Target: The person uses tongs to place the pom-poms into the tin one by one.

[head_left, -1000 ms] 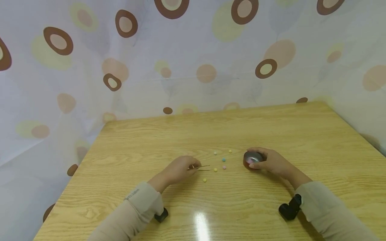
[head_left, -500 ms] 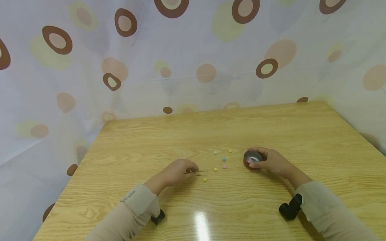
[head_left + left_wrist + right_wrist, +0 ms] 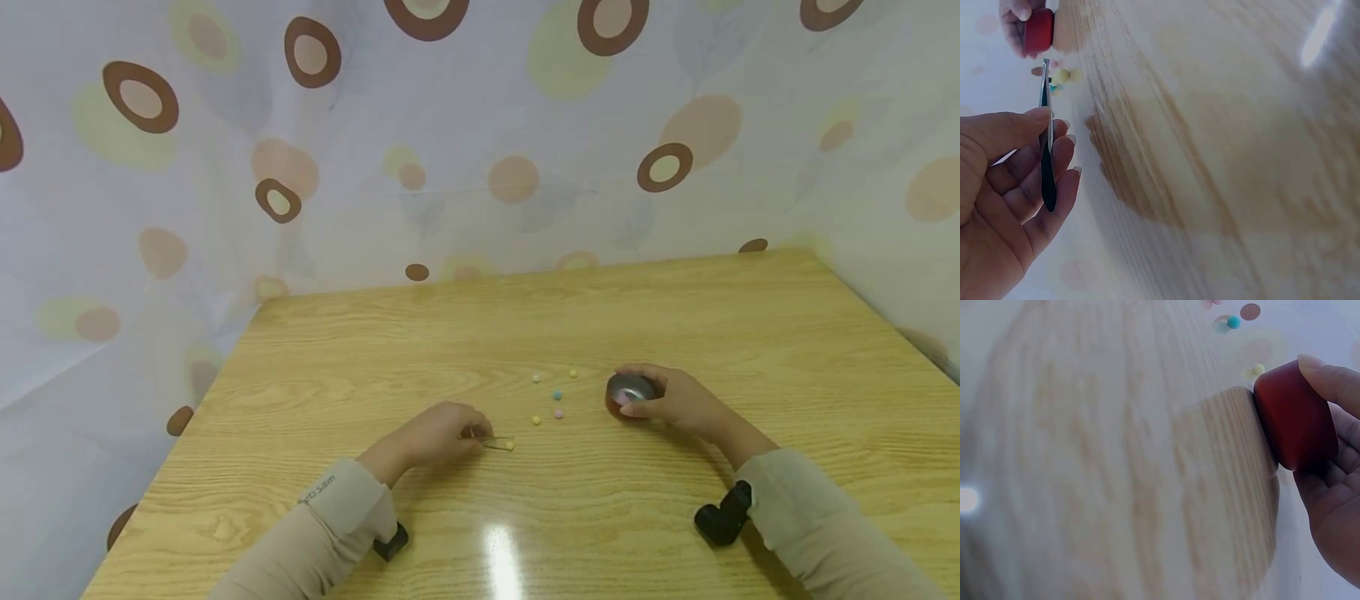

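My left hand (image 3: pixel 438 433) pinches a pair of metal tweezers (image 3: pixel 1049 181) between thumb and fingers. In the head view the tweezers' tips lie at a small yellow ball (image 3: pixel 509 446) on the table, one prong on each side of it. My right hand (image 3: pixel 678 404) grips a small red bowl (image 3: pixel 1294 415) with a shiny metal inside, thumb and fingers on its rim and side. The bowl stands on the table, and a pink patch shows inside it. Between the hands lie a pink ball (image 3: pixel 558 414), a blue ball (image 3: pixel 557 395) and another yellow ball (image 3: pixel 536 421).
Farther back on the wooden table (image 3: pixel 375 350) are a whitish ball (image 3: pixel 536 378) and a yellow one near the bowl. A patterned cloth (image 3: pixel 450 125) hangs behind the table and along its sides. Each wrist carries a black camera (image 3: pixel 722 517).
My left hand has drawn back toward me and slightly left, bringing the tweezers' tips from beside the middle balls down to the nearest yellow ball. The right hand keeps the bowl in place.
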Available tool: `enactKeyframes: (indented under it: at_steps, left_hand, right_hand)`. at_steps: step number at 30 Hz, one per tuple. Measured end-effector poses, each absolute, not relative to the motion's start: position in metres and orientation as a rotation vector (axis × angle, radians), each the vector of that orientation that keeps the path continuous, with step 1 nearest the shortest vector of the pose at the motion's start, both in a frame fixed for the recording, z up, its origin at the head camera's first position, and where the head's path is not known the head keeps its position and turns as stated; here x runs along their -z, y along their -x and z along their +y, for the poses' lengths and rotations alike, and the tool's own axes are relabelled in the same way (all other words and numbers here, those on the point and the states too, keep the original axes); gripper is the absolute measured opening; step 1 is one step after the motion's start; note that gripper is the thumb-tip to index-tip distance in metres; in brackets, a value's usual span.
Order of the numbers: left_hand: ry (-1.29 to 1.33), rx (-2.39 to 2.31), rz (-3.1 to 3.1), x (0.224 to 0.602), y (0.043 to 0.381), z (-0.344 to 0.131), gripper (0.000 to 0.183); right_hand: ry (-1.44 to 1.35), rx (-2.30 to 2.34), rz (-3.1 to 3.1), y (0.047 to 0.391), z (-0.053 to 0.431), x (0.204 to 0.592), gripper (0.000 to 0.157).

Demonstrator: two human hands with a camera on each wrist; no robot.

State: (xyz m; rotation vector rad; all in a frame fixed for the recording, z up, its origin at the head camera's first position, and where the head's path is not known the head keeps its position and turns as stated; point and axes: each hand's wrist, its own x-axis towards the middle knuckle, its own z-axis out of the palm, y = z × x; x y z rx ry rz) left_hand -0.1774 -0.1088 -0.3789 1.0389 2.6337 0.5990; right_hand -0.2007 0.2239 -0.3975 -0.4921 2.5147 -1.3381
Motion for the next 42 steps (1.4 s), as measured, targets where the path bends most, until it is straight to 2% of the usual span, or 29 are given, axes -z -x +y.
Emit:
enactKeyframes:
  at_steps: [42]
  left_hand:
    - [-1.008,-0.525,2.645,0.3813,0.1789,-0.1070,0.009]
  right_hand:
    - [0.453,1.363,2.492,0.2048,0.2251,0.4043,0.067]
